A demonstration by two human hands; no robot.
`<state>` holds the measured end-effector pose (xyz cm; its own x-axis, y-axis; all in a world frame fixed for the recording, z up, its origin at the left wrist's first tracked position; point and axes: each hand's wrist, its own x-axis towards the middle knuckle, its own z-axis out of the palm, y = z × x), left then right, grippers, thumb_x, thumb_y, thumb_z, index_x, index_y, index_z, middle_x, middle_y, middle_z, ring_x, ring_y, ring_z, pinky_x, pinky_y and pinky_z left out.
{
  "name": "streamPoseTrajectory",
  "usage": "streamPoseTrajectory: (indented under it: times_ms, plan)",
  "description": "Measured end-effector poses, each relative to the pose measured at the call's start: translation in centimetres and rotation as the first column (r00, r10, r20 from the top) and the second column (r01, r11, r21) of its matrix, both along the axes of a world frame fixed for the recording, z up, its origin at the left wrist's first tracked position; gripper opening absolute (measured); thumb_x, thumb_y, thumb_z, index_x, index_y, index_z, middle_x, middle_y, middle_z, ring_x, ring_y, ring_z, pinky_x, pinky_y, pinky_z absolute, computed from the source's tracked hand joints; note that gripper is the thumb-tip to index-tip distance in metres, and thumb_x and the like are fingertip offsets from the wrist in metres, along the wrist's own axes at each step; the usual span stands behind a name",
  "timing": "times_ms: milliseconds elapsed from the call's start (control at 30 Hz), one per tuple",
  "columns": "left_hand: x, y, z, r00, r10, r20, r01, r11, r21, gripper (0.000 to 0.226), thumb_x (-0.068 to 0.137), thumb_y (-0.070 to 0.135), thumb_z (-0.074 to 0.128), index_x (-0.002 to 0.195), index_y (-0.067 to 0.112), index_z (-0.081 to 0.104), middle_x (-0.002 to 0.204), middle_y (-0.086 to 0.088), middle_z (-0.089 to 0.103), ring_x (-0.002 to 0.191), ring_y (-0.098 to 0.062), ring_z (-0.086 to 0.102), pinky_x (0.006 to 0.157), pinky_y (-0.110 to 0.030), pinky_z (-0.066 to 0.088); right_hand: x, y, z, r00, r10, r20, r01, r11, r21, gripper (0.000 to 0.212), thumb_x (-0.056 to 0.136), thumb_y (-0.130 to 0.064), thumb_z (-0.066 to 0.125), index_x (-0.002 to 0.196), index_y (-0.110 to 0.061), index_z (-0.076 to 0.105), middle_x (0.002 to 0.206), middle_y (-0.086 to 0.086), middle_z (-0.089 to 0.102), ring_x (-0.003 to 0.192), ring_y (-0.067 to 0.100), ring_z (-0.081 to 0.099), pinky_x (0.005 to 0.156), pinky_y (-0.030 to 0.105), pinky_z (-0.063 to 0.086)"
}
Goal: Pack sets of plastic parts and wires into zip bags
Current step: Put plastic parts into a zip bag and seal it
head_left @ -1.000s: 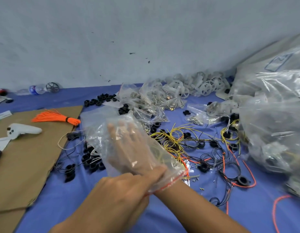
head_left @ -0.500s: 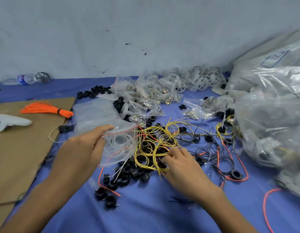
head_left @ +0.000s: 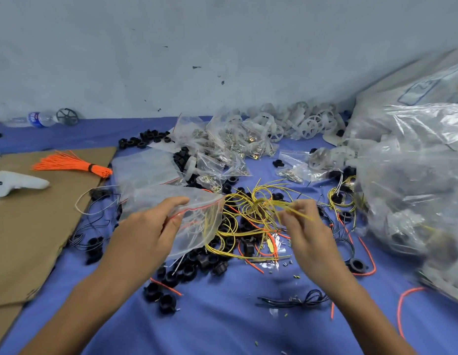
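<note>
You are pinching a small bunch of yellow wires (head_left: 281, 204) between the thumb and fingertips of your right hand (head_left: 307, 234), just above the tangled wire heap at the middle of the blue cloth (head_left: 235, 316); the other fingers of that hand are curling loosely beneath. The bunch's long axis is running roughly left to right, its loops trailing leftward into the heap. The zip bag (head_left: 197, 226) is hanging just to the left of the bunch, with its red sealing strip along the edge facing the wires; your left hand (head_left: 148, 229) is gripping that edge between thumb and forefinger. You cannot tell whether the mouth is parted. The coming move is probably a short carry leftward into the mouth; the right hand, already holding the wires, is the nearer one. Black plastic parts (head_left: 197, 262) are lying under and below the bag. The blue label on the water bottle (head_left: 39, 117) at far left is too small to read; the blue print on the large sack (head_left: 415, 175) at right is not legible.
</note>
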<state>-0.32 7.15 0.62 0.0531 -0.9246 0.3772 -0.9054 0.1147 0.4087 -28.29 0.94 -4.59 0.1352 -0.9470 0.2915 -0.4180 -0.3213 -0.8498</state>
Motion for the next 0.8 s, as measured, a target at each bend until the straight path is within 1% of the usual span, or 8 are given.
streamPoseTrajectory:
  times_ms: [67,200,267,367,467,600,700,800]
  plan:
    - [-0.2,-0.1,0.0,1.000,-0.010,-0.016,0.010,1.000,0.012,0.027,0.096,0.033,0.056,0.121,0.042,0.060,0.061,0.020,0.054,0.053,-0.004,0.050,0.048,-0.028,0.033,-0.4,0.2,0.7,0.967,0.022,0.255,-0.031,0.999,0.033,0.016,0.102,-0.016,0.046,0.094,-0.030,0.047,0.094,0.003,0.072,0.090,0.018,0.068,0.078,0.034,0.053]
    - [-0.8,-0.6,0.2,0.999,-0.014,-0.051,0.016,1.000,0.027,0.029,0.096,0.042,0.051,0.122,0.038,0.061,0.050,0.005,0.047,0.053,-0.011,0.050,0.054,-0.034,0.040,-0.9,0.7,1.7,0.846,0.012,0.533,-0.068,0.994,0.085,0.018,0.104,-0.009,0.041,0.100,-0.021,0.053,0.088,0.009,0.073,0.078,0.018,0.067,0.069,0.025,0.056]
    - [-1.3,-0.8,0.2,0.998,-0.015,-0.069,0.019,0.999,0.051,0.029,0.096,0.044,0.050,0.123,0.038,0.060,0.051,0.006,0.048,0.056,-0.014,0.052,0.060,-0.038,0.047,-1.0,0.7,1.9,0.741,-0.039,0.671,-0.093,0.983,0.159,0.019,0.104,-0.009,0.039,0.099,-0.019,0.054,0.082,0.007,0.072,0.073,0.016,0.066,0.064,0.024,0.055]
    - [-1.7,-0.9,0.0,0.996,-0.011,-0.084,0.018,0.996,0.082,0.030,0.096,0.047,0.049,0.125,0.041,0.057,0.053,0.006,0.051,0.059,-0.012,0.056,0.064,-0.039,0.050,-1.5,0.6,2.2,0.509,-0.153,0.847,-0.196,0.938,0.286,0.019,0.103,-0.014,0.041,0.095,-0.024,0.055,0.078,0.000,0.070,0.069,0.012,0.064,0.062,0.023,0.052]
    - [-2.0,-0.9,-0.2,0.995,-0.018,-0.095,0.026,0.996,0.085,0.032,0.096,0.048,0.048,0.126,0.040,0.056,0.053,0.006,0.050,0.063,-0.017,0.059,0.067,-0.041,0.051,-2.5,0.6,2.1,0.337,-0.229,0.913,-0.302,0.893,0.335,0.010,0.092,-0.023,0.051,0.092,-0.030,0.059,0.077,-0.004,0.066,0.069,0.012,0.058,0.066,0.026,0.045]
    - [-2.3,-1.2,-0.4,0.998,-0.017,-0.059,0.021,0.997,0.071,0.036,0.096,0.050,0.044,0.128,0.037,0.056,0.057,0.004,0.048,0.074,-0.029,0.063,0.068,-0.041,0.050,-1.6,1.9,1.1,0.346,-0.227,0.911,-0.426,0.827,0.368,0.022,0.089,-0.024,0.053,0.108,-0.027,0.063,0.071,-0.004,0.057,0.060,0.012,0.052,0.057,0.025,0.045]
    - [-3.1,-1.0,-1.1,0.999,-0.029,0.034,0.027,0.998,0.053,0.043,0.097,0.052,0.037,0.133,0.034,0.054,0.076,-0.006,0.068,0.082,-0.035,0.065,0.067,-0.042,0.049,1.2,3.4,0.3,0.397,-0.170,0.902,-0.546,0.745,0.382,0.033,0.090,-0.022,0.055,0.122,-0.020,0.062,0.068,-0.001,0.054,0.058,0.013,0.051,0.068,0.034,0.049]
    - [-4.5,-0.4,-1.7,0.988,-0.037,0.151,0.039,0.999,-0.012,0.040,0.102,0.049,0.035,0.130,0.031,0.058,0.084,-0.004,0.074,0.078,-0.034,0.069,0.059,-0.039,0.049,4.8,4.3,-0.1,0.462,-0.191,0.866,-0.588,0.665,0.460,0.031,0.092,-0.023,0.054,0.122,-0.020,0.062,0.072,0.000,0.056,0.060,0.012,0.053,0.061,0.026,0.045]
